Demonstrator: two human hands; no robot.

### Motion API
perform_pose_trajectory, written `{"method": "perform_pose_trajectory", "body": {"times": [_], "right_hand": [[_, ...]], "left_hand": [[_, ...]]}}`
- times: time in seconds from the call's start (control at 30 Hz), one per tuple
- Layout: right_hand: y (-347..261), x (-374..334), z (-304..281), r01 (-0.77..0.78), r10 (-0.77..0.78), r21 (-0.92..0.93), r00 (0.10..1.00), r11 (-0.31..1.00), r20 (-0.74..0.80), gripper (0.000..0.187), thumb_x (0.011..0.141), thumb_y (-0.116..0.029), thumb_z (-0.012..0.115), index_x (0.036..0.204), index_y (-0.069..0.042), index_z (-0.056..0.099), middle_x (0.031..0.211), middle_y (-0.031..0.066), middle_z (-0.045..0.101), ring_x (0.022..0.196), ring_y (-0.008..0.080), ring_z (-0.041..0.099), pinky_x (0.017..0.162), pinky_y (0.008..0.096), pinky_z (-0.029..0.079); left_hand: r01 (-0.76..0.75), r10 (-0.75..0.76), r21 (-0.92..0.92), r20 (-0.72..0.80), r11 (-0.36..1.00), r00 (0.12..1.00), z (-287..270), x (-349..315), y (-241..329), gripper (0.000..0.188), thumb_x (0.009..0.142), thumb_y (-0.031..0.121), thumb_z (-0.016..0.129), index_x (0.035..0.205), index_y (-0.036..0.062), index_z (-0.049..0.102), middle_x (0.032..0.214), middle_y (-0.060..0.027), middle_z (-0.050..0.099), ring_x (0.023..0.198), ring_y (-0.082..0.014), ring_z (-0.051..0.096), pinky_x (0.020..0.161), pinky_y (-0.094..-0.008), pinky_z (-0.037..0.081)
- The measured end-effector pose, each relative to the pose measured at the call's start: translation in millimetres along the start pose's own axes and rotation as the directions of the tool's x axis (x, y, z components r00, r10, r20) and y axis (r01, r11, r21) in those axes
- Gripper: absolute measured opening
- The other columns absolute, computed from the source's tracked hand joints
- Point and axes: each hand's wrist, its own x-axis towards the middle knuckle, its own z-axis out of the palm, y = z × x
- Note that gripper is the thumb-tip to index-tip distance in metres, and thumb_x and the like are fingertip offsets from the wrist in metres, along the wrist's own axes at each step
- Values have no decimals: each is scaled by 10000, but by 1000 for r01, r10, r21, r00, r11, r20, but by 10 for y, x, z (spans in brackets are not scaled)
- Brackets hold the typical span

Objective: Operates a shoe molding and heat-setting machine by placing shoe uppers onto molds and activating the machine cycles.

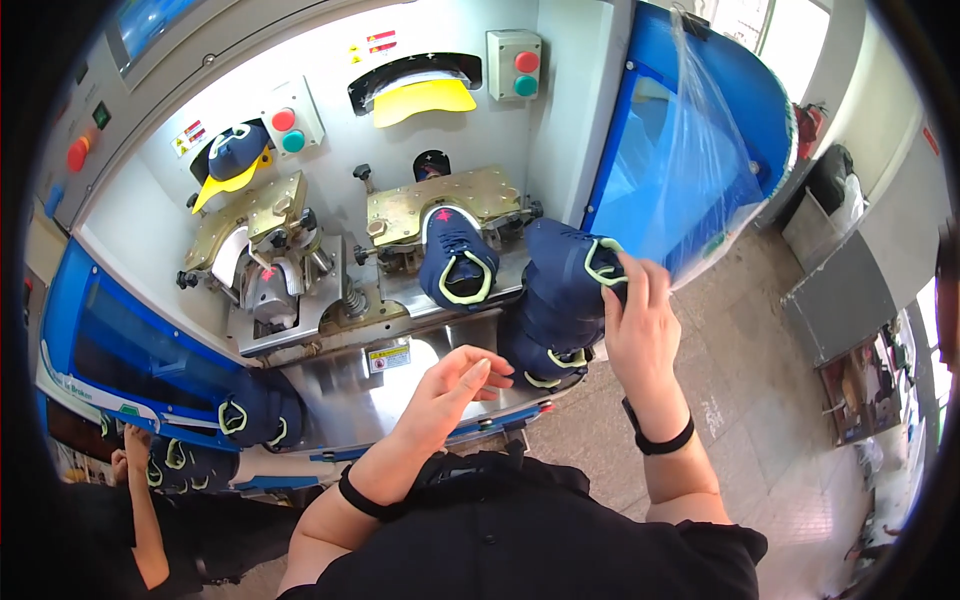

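Note:
My right hand (642,325) pinches the lime-edged collar of a navy shoe upper (562,258), the top one of a stack at the machine's right front. Below it are more navy shoe uppers (545,355), partly covered. My left hand (458,388) hovers over the steel ledge (400,405) with nothing in it, fingers loosely stretched and thumb close to them. Ahead of it, another navy upper with a red mark on the toe (458,262) sits toe-in at the right-hand press station (440,210).
The left station has a metal mould (270,298) under a brass-coloured plate (250,225). A navy upper (237,150) hangs above it by a yellow flap (232,183). Red and green button boxes (515,65) line the back wall. More uppers (260,410) stand at left, near another person's arm (147,510).

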Motion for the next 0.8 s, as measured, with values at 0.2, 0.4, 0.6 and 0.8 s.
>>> {"method": "perform_pose_trajectory", "body": {"times": [0.2,0.4,0.6,0.8], "right_hand": [[-177,-120,-131,276,-240,47,897,960,-372,387,781,-53,739,1148,-13,621,1073,179,583,795,284,611,659,356,525],[-641,-341,162,517,-440,523,855,678,-275,340,710,-31,758,1037,-51,668,926,80,634,646,197,592,528,278,464],[-1037,-376,621,433,-495,777,850,458,-181,326,713,-11,764,1019,-35,654,898,83,641,624,204,608,519,288,476],[-1605,-205,804,279,-513,901,855,333,-75,248,776,45,705,1011,-5,641,859,114,647,581,164,581,501,256,455]], "left_hand": [[-6,0,-22,-254,1000,967,-344,-234,-115,247,1046,265,478,1073,44,586,1052,-108,667,981,-210,670,829,-330,532],[34,-78,-101,-466,994,881,-446,-421,-179,217,1032,241,512,1043,41,594,1002,-94,672,926,-192,674,793,-321,540],[34,-92,-107,-606,994,790,-531,-752,-250,206,1020,238,542,1057,48,615,988,-67,683,926,-162,668,775,-289,520],[-12,-95,-141,-724,990,683,-821,-1196,-223,206,1021,238,537,1069,53,616,978,-57,681,920,-150,665,744,-274,503]]}}
